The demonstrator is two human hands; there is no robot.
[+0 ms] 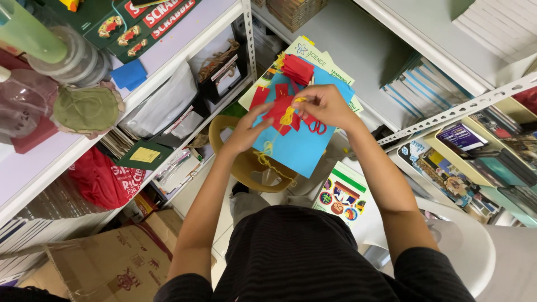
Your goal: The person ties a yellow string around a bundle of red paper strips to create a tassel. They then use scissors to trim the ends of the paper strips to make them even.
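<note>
Pinching a red paper piece (279,109) with yellow yarn (287,116) between both hands: left hand (246,131) holds the lower left edge with thumb and fingers closed on it, right hand (327,106) pinches the yarn and paper from the upper right. Largest first: white metal shelving (168,53) runs to the left of the grip and another rack (464,106) to the right, holding books and boxes. Cardboard box (112,263) sits on the floor far below left of the hands. White plastic chair (464,246) is below right. Blue paper sheet (299,148) lies directly under the grip, on top of a tan stool (246,168). Red bag (103,182) hangs well left of the left hand. Stack of red paper pieces (297,68) rests just above the grip. Red-handled scissors (316,127) lie on the blue sheet just beneath the right hand. Loose yellow yarn trails down from the grip over the sheet's lower left edge.
</note>
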